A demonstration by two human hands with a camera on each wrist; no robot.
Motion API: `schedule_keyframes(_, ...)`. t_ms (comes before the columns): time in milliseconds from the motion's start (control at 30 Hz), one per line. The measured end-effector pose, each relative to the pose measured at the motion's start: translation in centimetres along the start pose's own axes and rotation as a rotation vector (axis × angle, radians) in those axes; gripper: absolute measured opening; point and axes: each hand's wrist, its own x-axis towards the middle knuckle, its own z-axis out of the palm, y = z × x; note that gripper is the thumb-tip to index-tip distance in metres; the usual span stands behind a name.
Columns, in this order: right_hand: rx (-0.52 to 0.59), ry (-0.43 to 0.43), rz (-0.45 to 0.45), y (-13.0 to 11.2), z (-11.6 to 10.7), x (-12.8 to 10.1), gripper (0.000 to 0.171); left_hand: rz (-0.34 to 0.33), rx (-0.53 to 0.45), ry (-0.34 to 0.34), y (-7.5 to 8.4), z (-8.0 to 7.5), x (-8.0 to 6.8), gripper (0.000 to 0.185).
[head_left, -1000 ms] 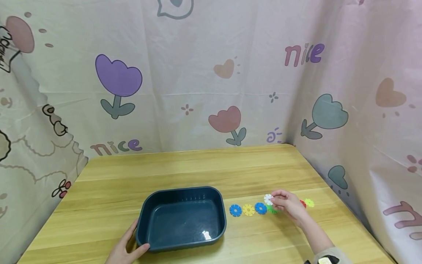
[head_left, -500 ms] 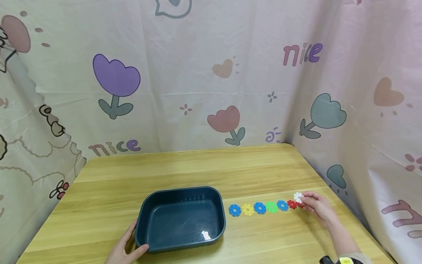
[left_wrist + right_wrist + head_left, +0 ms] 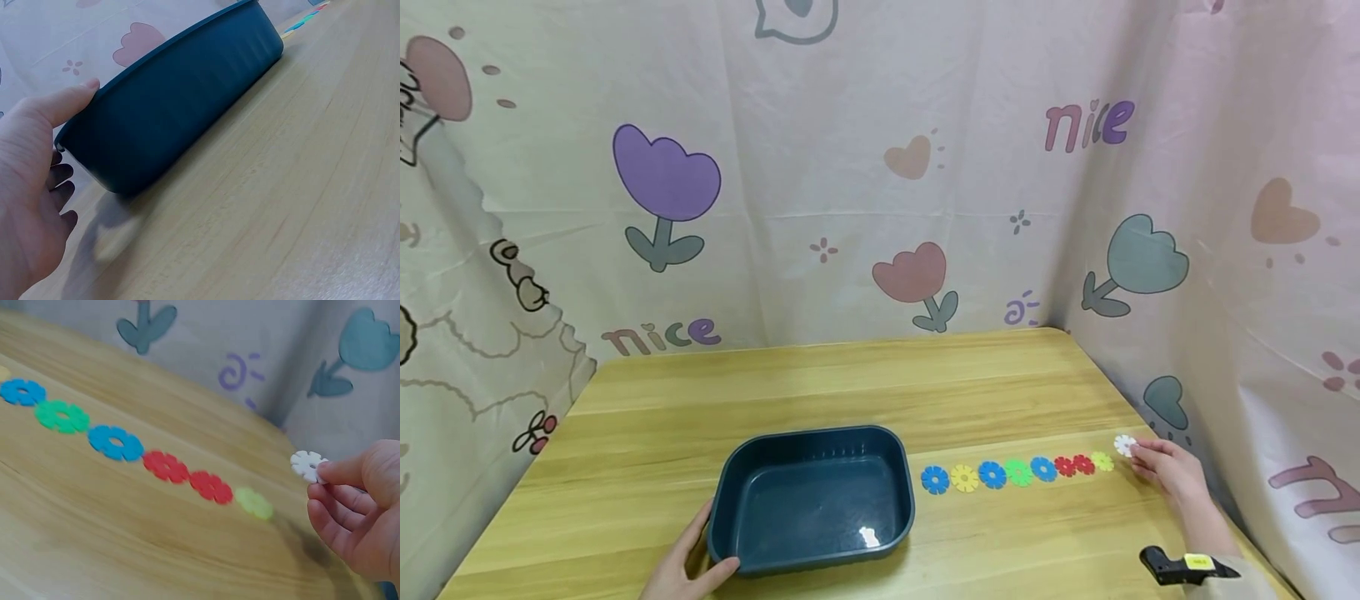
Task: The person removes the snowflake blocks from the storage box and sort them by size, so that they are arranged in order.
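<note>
White snowflake-shaped plastic disc [image 3: 307,465] sits pinched at its edge between the thumb and fingertips of the right hand [image 3: 1172,468], held just above the wooden table [image 3: 850,383] near its far right corner. It hangs just past the yellow-green disc [image 3: 1102,461], at the right end of a row of flat plastic discs that runs from the tray toward the curtain: blue [image 3: 935,479], yellow [image 3: 964,477], blue [image 3: 992,474], green [image 3: 1018,472], blue [image 3: 1043,468], then two red discs [image 3: 1073,465] touching each other. The pieces lie flat and side by side in one line, so the white disc at that end reads as the next link of the row; the edge pinch leaves its face free to lie flat.

The left hand [image 3: 685,567] rests against the near left corner of the dark teal rectangular plastic tray [image 3: 808,533], thumb laid over the rim and fingers loosely spread along the outer wall, apparently steadying it. The tray holds nothing that I can see but a glint of light.

A black wrist-worn device with a small yellow label [image 3: 1187,565] shows on the right forearm; its print is too small to read. The printed curtain [image 3: 880,167] behind carries the word "nice" twice, once at upper right and once low on the left, among tulips and hearts.
</note>
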Motion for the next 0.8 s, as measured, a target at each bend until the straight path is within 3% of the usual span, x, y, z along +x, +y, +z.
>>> schedule_keyframes(133, 0.037, 0.017, 0.044, 0.6, -0.5, 0.3, 0.005, 0.000, 0.015, 0.010, -0.2, 0.1, 0.0, 0.092)
schedule_keyframes(300, 0.042, 0.023, 0.035, 1.4, -0.8, 0.6, 0.015, 0.007, 0.007, 0.014, -0.2, 0.1, 0.0, 0.092)
schedule_keyframes(400, -0.025, 0.042, 0.017, 1.6, -0.8, 0.8, 0.018, 0.007, -0.006, 0.010, -0.2, 0.1, -0.1, 0.092)
schedule_keyframes(567, -0.175, 0.096, -0.025, 1.9, -0.6, 1.1, 0.006, 0.008, -0.031, 0.000, 0.0, 0.1, -0.1, 0.091)
schedule_keyframes(800, -0.306, 0.161, -0.046, 1.6, 0.1, 1.0, 0.030, 0.015, -0.001, 0.012, 0.4, 0.1, -0.2, 0.089)
